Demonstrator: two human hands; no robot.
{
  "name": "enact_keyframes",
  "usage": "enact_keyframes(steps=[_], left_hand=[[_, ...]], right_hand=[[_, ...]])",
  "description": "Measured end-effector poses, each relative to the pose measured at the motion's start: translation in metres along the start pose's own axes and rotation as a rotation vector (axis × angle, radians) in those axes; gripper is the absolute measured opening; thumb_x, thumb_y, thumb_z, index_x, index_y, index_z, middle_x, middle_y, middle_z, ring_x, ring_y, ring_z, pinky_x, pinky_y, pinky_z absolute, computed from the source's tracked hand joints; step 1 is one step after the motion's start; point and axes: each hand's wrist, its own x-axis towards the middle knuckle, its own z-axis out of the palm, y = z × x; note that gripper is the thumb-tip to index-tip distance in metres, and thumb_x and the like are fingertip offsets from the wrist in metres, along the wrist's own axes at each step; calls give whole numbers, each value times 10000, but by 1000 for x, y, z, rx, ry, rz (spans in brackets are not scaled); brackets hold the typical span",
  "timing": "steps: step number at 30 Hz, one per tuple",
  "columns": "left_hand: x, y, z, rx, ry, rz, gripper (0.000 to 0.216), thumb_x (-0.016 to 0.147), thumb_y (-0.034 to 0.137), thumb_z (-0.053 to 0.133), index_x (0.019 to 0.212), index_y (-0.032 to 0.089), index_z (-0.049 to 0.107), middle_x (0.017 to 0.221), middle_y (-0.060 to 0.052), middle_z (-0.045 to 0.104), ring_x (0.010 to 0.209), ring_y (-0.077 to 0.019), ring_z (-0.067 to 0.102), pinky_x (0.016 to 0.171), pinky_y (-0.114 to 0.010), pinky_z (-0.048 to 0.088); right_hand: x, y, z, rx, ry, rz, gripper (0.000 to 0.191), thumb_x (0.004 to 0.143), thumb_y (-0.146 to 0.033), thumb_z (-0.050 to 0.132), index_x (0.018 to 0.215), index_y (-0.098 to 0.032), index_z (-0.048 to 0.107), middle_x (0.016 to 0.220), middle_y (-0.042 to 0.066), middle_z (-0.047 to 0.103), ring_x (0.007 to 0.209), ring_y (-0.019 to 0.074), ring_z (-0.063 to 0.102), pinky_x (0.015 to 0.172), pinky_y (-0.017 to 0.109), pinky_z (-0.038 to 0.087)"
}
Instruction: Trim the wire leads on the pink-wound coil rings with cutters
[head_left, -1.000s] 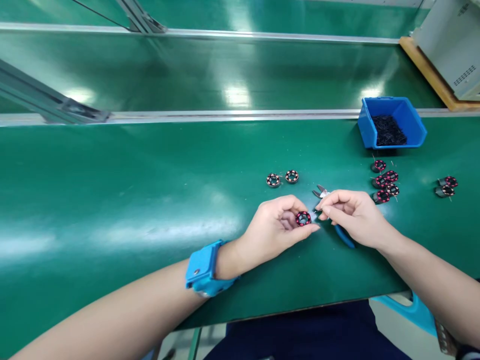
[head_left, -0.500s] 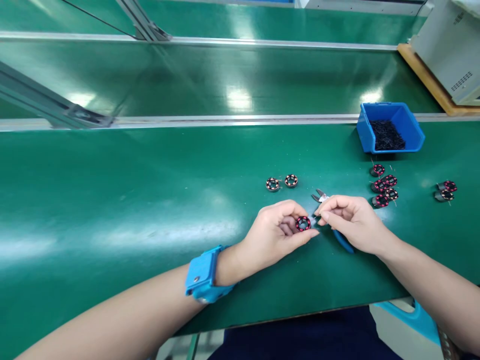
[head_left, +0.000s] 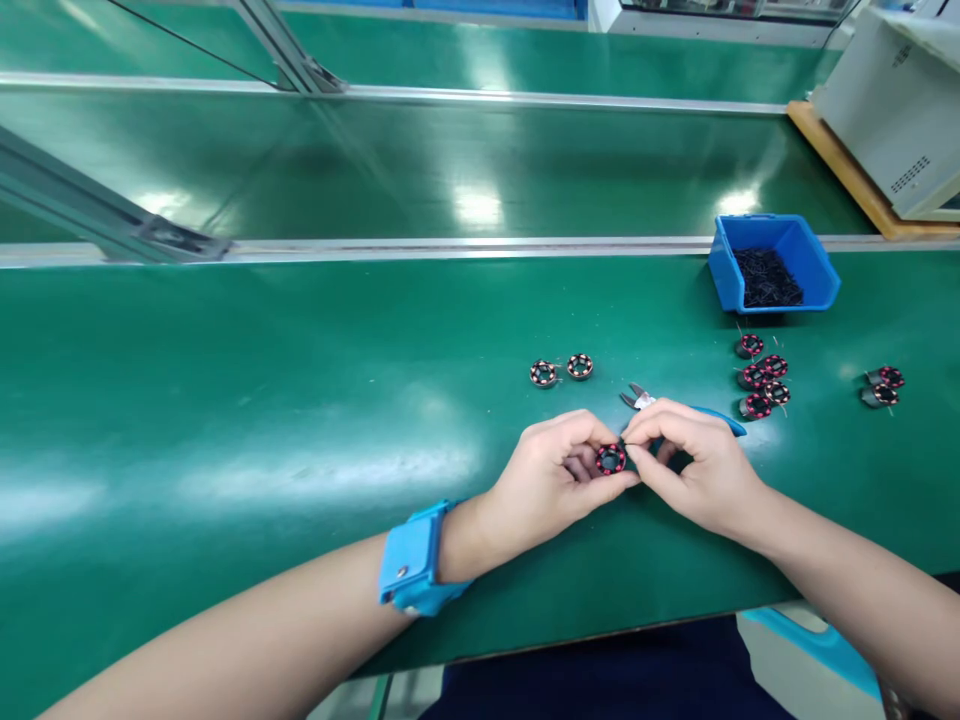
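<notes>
My left hand (head_left: 566, 465) holds a small motor stator (head_left: 610, 459), a dark ring with red-marked windings, between thumb and fingers. At the stator's right edge, the thumb and forefinger of my right hand (head_left: 694, 465) are pinched together. A thin dark bit shows by these fingertips, too small to name. Blue-handled cutting pliers (head_left: 639, 400) lie just beyond and partly under my right hand, jaws pointing left. Two copper-faced stators (head_left: 543, 374) sit side by side on the green table, beyond my left hand.
Several wound stators (head_left: 754, 376) are grouped on the right, with two stators (head_left: 880, 396) farther right. Behind them stands a blue bin (head_left: 817, 270) of short black pieces. A metal rail (head_left: 450, 247) crosses the table. A grey machine (head_left: 885, 120) stands at back right.
My right hand has moved left and slightly down, so its fingertips meet the stator's edge. A different part of the pliers' blue handles now shows past the hand.
</notes>
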Motion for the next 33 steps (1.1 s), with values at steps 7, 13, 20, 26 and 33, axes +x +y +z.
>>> enact_keyframes(steps=[7,13,20,26,33], left_hand=[[-3,0,3,18,55,79,194,746,248,746,771,114,608,680,11,556,541,-64,538,497,-157,472],[-4,-4,5,55,78,169,184,753,242,749,794,116,621,685,5,560,550,-69,558,510,-159,484],[-6,-8,2,190,125,269,139,785,242,716,806,139,627,680,-1,571,587,-96,561,535,-195,469],[-6,-9,2,372,118,374,119,828,253,675,861,148,628,685,-4,593,600,-109,558,553,-214,448],[20,-6,-31,1096,195,453,184,827,340,670,900,173,685,955,-101,691,865,-267,593,690,-371,423]], right_hand=[[-1,5,3,-57,13,-88,119,858,-84,523,806,-177,578,805,43,613,684,120,565,537,219,457],[-4,1,3,-13,27,-79,137,851,-61,549,825,-176,619,823,47,650,730,133,603,641,255,496],[-9,-2,7,-43,49,-95,164,878,-87,531,941,-180,652,930,80,666,830,165,647,719,292,538],[-16,-3,10,-159,-36,-150,231,900,-94,466,1016,-191,641,987,89,663,848,168,650,741,299,557],[56,25,-94,-801,350,20,241,882,-167,511,1070,-126,656,1086,137,672,1036,235,625,952,376,488]])
